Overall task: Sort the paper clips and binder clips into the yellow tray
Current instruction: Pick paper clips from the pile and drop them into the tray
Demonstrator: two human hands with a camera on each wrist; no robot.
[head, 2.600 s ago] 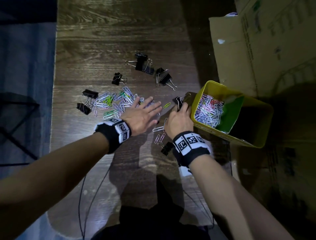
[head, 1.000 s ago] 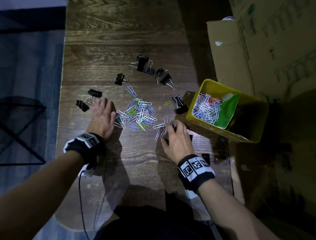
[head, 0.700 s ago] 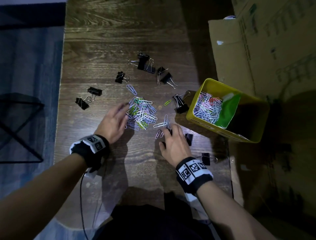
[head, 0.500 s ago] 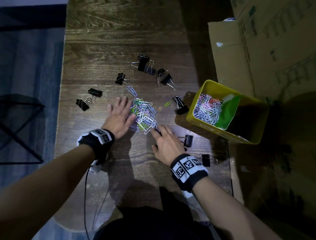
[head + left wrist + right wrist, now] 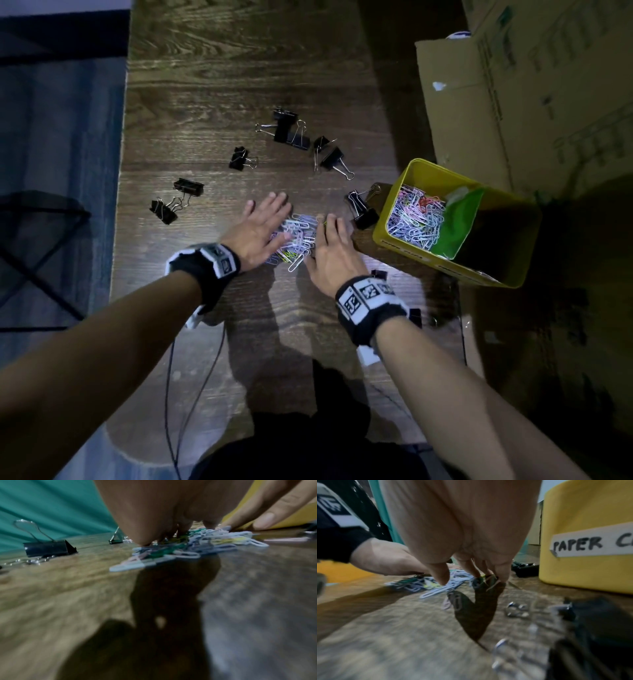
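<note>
Head view: the left hand (image 5: 261, 230) and the right hand (image 5: 331, 253) lie flat, fingers straight, on either side of a pile of paper clips (image 5: 296, 236) on the wooden table (image 5: 205, 85), both touching the pile and gripping nothing. The yellow tray (image 5: 404, 255) stands just right of the pile, holding more paper clips and a green divider (image 5: 457, 224); one binder clip (image 5: 361, 209) sits between pile and tray, and others (image 5: 291, 132) lie scattered beyond and left of the pile. A cardboard box (image 5: 513, 102) stands behind the tray. Left wrist view: straight fingers (image 5: 154, 520) press on the pile (image 5: 180, 547); a binder clip (image 5: 49, 547) lies left of it. Right wrist view: extended fingers (image 5: 440, 573) meet the pile's (image 5: 436, 584) edge; the tray (image 5: 583, 513), to the pile's right, bears a label reading "PAPER C".
</note>
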